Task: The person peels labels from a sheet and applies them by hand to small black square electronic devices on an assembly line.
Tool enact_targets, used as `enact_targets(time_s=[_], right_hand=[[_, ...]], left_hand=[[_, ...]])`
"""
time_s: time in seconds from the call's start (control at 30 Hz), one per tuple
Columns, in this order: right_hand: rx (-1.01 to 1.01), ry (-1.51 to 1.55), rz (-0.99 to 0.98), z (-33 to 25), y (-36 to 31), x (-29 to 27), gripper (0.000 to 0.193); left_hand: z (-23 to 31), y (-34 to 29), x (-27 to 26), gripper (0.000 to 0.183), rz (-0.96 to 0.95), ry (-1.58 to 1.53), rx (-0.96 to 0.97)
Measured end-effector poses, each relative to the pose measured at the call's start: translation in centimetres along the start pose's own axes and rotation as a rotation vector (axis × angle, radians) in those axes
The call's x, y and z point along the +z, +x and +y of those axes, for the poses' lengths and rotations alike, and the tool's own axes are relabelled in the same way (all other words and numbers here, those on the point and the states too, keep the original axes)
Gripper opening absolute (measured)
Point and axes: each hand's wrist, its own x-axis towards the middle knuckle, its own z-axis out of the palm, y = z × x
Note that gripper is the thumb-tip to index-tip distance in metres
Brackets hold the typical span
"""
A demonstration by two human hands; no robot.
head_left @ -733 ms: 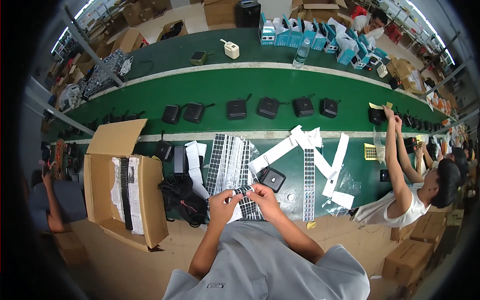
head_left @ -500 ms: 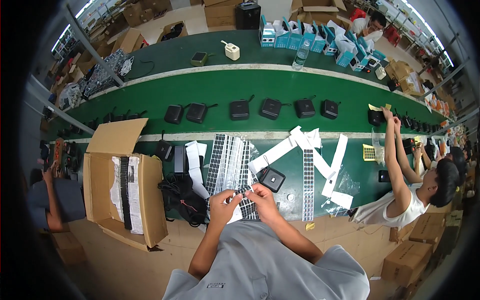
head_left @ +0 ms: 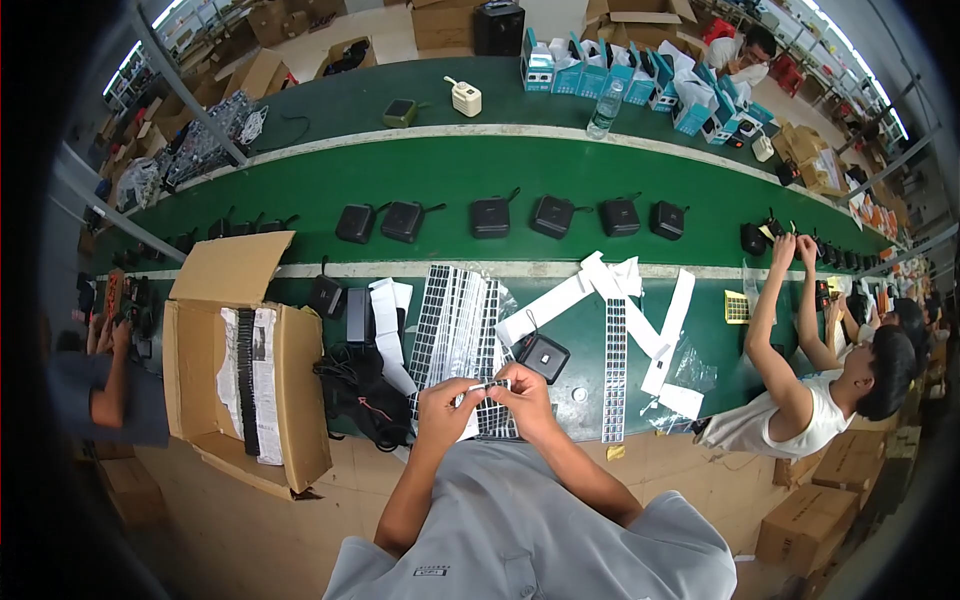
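My left hand (head_left: 444, 406) and my right hand (head_left: 528, 402) meet close to my body, above the near edge of the green bench. Both pinch a short strip of black-and-white stickers (head_left: 489, 384) between thumbs and fingertips. Under and beyond them lie long sheets of black rectangular stickers (head_left: 436, 325), partly covered by my hands. Just past my right hand rests a black square device with a strap loop (head_left: 545, 357). Further right is a long strip of small dark-blue stickers (head_left: 614, 370).
An open cardboard box (head_left: 303, 390) stands at left, beside a black bag (head_left: 365, 400). White paper strips (head_left: 545, 309) lie across the bench. Black devices (head_left: 490, 217) sit spaced along the green conveyor belt (head_left: 440, 165). A co-worker's arms (head_left: 768, 320) reach over the belt at right.
The devices on the belt have shifted slightly right. The sticker strip is turned flatter between my fingers. The co-worker's hands at right have moved off a device and to the right.
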Motion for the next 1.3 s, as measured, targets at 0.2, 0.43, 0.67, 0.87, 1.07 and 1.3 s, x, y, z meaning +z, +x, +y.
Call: enact_targets(time_s=[0.2, 0.43, 0.67, 0.87, 1.07, 1.3], right_hand=[[-0.102, -0.110, -0.089, -0.4, 1.0, -1.1, 0.011], [-0.198, -0.429, -0.087, -1.7, 1.4, -2.7, 0.015], [-0.185, -0.175, -0.059, -2.1, 2.2, -3.0, 0.011], [-0.625, -1.039, 0.040, -5.4, 3.2, -3.8, 0.021], [-0.678, -1.317, -0.111, -6.7, 4.2, -5.0, 0.013], [-0.325, -0.834, 0.292, -5.2, 10.4, -10.1, 0.006]], left_hand=[[-1.3, 0.4, 0.5, 0.010, 0.086, 0.130, 0.239], [-0.1, 1.5, 0.6, 0.013, 0.045, 0.279, 0.324], [0.6, 2.4, 1.7, 0.019, 0.008, 0.054, 0.165], [-0.2, 4.0, 2.0, 0.016, -0.034, 0.299, 0.334], [-0.4, 4.9, 3.6, 0.011, 0.032, 0.185, 0.068], [-2.2, 6.4, 2.4, 0.019, 0.078, 0.150, -0.250]])
